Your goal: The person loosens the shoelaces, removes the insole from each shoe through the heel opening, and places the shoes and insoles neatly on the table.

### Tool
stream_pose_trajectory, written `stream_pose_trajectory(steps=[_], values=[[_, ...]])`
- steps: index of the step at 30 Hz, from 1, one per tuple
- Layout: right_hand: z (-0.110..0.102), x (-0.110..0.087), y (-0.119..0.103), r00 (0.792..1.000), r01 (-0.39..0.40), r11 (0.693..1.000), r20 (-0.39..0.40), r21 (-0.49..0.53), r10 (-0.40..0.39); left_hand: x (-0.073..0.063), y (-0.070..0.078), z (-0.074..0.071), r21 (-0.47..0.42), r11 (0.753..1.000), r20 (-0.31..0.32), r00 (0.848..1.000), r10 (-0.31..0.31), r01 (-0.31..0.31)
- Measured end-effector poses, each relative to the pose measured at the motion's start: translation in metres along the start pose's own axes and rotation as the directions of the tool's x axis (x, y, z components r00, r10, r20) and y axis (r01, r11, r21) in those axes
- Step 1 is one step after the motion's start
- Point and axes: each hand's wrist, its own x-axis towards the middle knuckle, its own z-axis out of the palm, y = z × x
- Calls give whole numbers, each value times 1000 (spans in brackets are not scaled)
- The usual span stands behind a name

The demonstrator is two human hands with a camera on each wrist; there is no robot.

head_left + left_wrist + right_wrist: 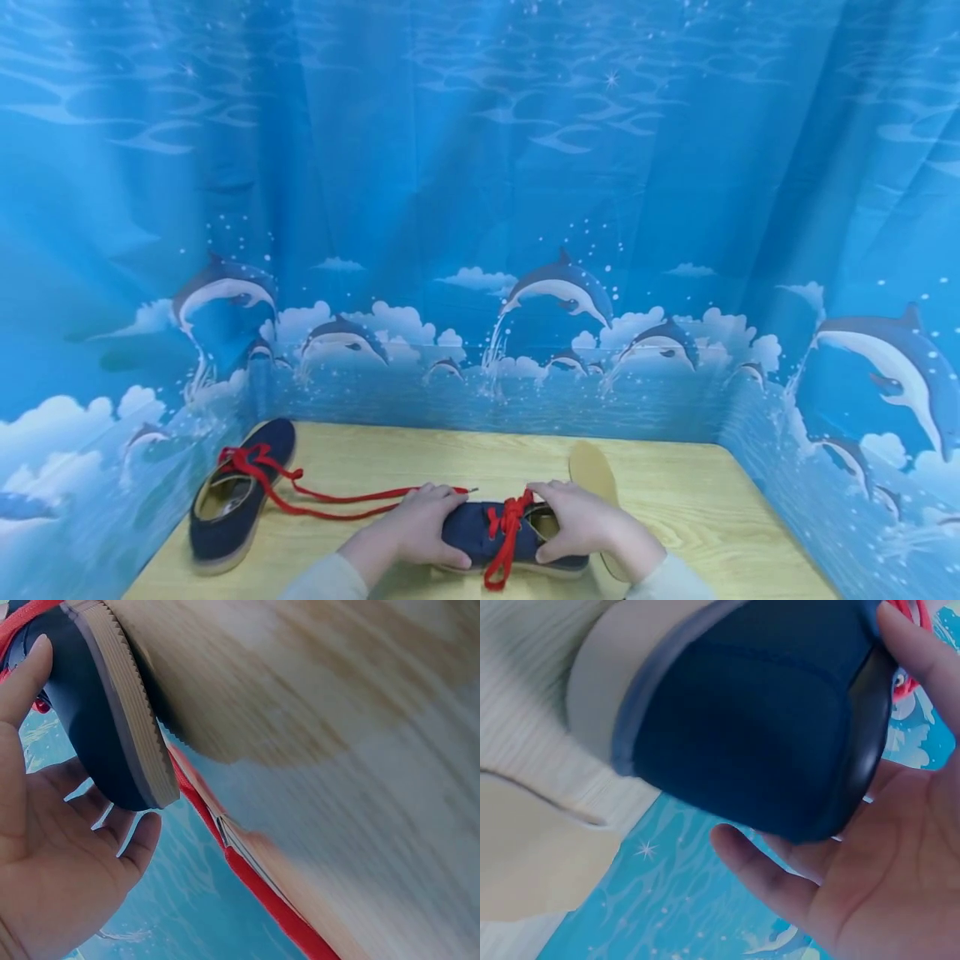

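Observation:
A navy canvas shoe [461,535] lies sideways at the table's near middle, toe to the left, its red lace [512,527] knotted with an end hanging over the near side. My left hand [422,527] holds it at the toe, thumb on the near side and fingers on the far side; the left wrist view shows the toe [94,712] with its ribbed pale sole. At the heel end, my right hand [588,523] spans the shoe opening. Up close in the right wrist view, the navy heel [742,735] sits between thumb and fingers.
Another navy shoe [213,533] stands at the table's left, its long red lace [337,500] trailing right toward my left hand. A tan insole [592,471] lies behind my right hand. A blue dolphin-print curtain [480,208] encloses the wooden table [697,508] at the back and sides.

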Motion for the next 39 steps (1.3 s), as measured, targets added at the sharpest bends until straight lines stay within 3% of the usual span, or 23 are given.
stream_pose_trajectory(steps=[21,25,30,33,39], values=[[6,-4,10,1000,2,1000,-23,14,-2,-4,-6,7,-39,999,-10,1000,-15,15],[4,-5,10,1000,1,999,-5,38,-1,-6,-5,7,-44,999,-3,1000,-16,16],[-10,-6,7,1000,14,989,12,149,-16,-8,-1,4,-78,997,0,1000,-29,29],[-20,-3,3,999,38,982,-12,186,-37,-8,0,3,-97,994,0,999,-45,45],[-28,10,-9,991,103,990,-98,97,-93,-7,-1,5,-119,991,-15,998,-58,56]])
